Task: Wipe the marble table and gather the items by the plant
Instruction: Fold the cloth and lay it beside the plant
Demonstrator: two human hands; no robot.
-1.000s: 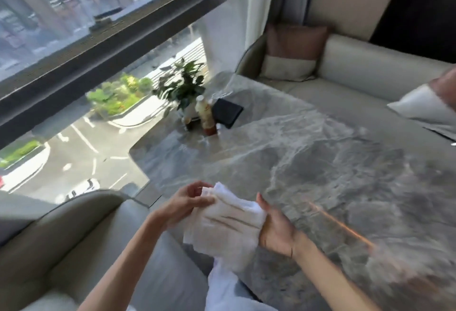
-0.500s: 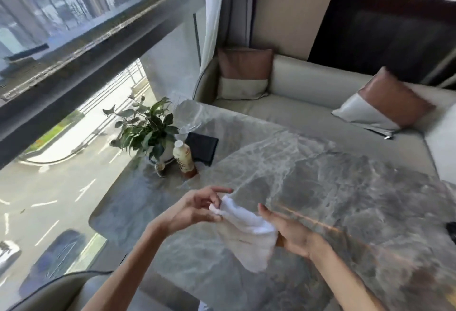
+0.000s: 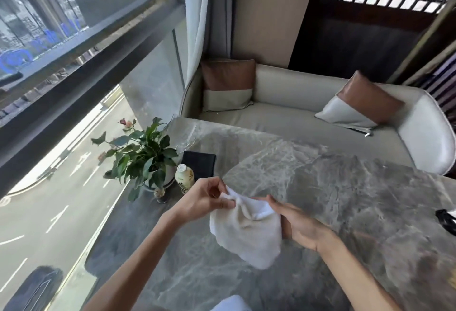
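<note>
I hold a white cloth point(image 3: 249, 234) with both hands above the grey marble table point(image 3: 333, 187). My left hand point(image 3: 204, 199) pinches its upper left corner between thumb and fingers. My right hand point(image 3: 293, 224) grips its right edge, fingers hidden behind the fabric. The cloth hangs bunched between them, clear of the tabletop. At the table's left edge stands a potted green plant point(image 3: 140, 157). Beside it are a small pale bottle point(image 3: 184, 181), a small glass jar point(image 3: 160, 193) and a flat black square item point(image 3: 198, 164).
A cream sofa point(image 3: 308, 103) with two brown-and-white cushions runs along the table's far side. A tall window fills the left. A black object point(image 3: 446, 219) lies at the table's right edge. A clear plastic sheet point(image 3: 183, 133) lies at the far left corner.
The view has lifted from the near table edge toward the sofa. The cloth, spread flat between my hands a second ago, is now bunched and held higher by its top edge.
</note>
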